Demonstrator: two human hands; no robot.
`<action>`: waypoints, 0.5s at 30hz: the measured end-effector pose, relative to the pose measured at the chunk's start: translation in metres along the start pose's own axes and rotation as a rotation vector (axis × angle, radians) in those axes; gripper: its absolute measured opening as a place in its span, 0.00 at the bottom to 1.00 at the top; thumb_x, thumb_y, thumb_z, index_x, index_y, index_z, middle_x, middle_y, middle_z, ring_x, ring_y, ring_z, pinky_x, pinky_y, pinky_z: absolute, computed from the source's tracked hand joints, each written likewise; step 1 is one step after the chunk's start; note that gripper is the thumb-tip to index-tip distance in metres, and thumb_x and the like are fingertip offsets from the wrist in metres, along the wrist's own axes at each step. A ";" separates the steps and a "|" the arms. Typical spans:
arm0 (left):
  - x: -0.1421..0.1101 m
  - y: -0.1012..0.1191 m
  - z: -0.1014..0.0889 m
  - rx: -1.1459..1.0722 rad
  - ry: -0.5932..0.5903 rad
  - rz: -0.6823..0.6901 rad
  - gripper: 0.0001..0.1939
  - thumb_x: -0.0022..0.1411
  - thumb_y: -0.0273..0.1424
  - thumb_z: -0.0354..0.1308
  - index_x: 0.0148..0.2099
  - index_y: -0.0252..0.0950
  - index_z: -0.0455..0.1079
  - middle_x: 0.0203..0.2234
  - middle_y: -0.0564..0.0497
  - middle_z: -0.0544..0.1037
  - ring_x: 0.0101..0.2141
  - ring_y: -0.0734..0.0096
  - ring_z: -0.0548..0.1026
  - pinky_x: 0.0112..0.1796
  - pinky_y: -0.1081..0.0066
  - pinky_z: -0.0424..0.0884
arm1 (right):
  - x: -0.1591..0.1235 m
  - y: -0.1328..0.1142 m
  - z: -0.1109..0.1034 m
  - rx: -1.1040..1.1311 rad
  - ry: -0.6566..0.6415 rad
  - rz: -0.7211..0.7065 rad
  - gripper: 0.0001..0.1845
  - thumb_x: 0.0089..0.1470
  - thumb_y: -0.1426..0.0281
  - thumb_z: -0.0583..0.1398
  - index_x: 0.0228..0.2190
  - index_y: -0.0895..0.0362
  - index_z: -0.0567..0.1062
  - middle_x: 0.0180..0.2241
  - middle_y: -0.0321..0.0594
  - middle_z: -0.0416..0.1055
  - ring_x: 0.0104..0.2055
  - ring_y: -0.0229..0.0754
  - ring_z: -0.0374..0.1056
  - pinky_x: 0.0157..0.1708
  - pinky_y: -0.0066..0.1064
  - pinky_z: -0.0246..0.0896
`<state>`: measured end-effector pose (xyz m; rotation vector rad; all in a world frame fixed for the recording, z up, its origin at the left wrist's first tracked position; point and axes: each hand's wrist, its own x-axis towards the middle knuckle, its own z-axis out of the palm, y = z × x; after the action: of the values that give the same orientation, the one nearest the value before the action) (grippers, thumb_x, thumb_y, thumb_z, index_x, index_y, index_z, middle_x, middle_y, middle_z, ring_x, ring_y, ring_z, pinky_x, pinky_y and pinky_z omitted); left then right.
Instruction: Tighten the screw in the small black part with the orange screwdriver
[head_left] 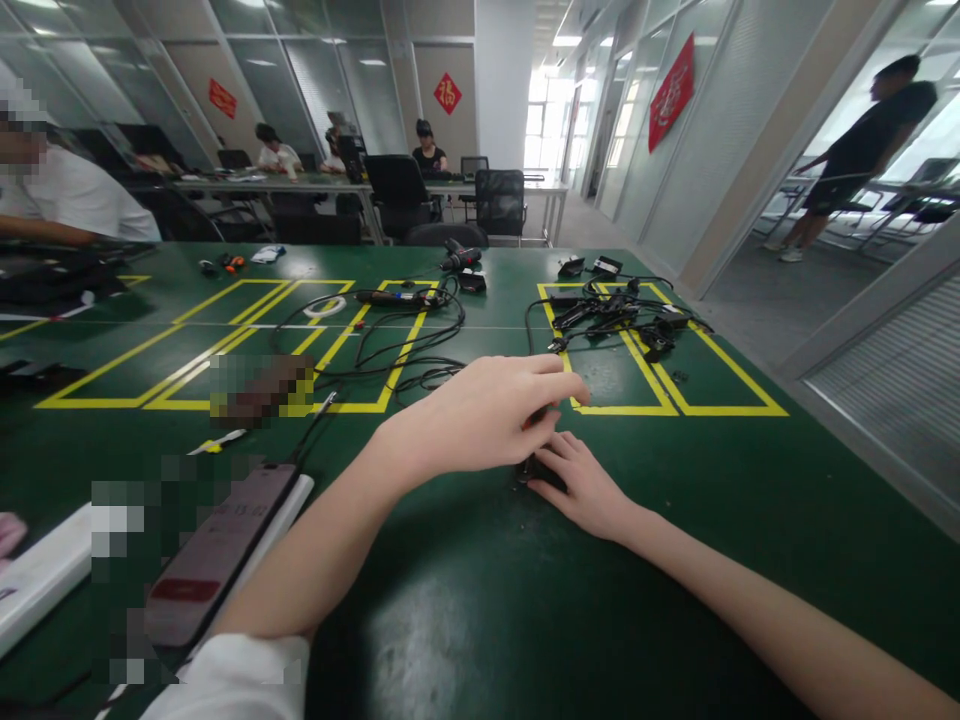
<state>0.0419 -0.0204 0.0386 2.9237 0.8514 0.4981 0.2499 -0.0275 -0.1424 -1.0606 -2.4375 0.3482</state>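
Note:
My left hand [491,410] is above the green table, palm down, with its fingers curled around an orange-handled tool [533,420]. Only a sliver of it shows; it looks like a screwdriver held upright. Just below, my right hand [585,485] rests on the table, thumb and fingers closed on a small black part [526,470]. The tool's lower end is hidden by my fingers, so I cannot tell whether it touches that part.
Black cables and parts [607,310] lie inside yellow tape marks ahead right. More cable [405,330] and a black power drill [459,257] are farther back. A phone [225,560] lies near my left forearm. A person in white [82,195] sits at left; others are beyond.

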 end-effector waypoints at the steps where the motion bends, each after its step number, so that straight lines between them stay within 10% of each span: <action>1: 0.000 0.001 0.001 0.008 0.003 -0.006 0.15 0.68 0.24 0.50 0.53 0.38 0.73 0.45 0.50 0.77 0.36 0.69 0.76 0.35 0.70 0.65 | 0.000 0.000 0.001 0.001 0.001 -0.001 0.14 0.64 0.67 0.63 0.50 0.55 0.75 0.54 0.49 0.71 0.52 0.56 0.64 0.51 0.52 0.65; 15: -0.008 -0.005 0.007 -0.001 0.048 0.009 0.13 0.71 0.26 0.49 0.48 0.36 0.75 0.40 0.49 0.77 0.36 0.69 0.75 0.35 0.70 0.65 | 0.001 -0.001 -0.001 0.005 -0.008 0.002 0.11 0.65 0.67 0.62 0.48 0.55 0.75 0.53 0.49 0.71 0.51 0.55 0.65 0.50 0.51 0.65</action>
<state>0.0353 -0.0197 0.0291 2.9271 0.8425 0.5712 0.2491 -0.0270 -0.1410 -1.0618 -2.4410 0.3595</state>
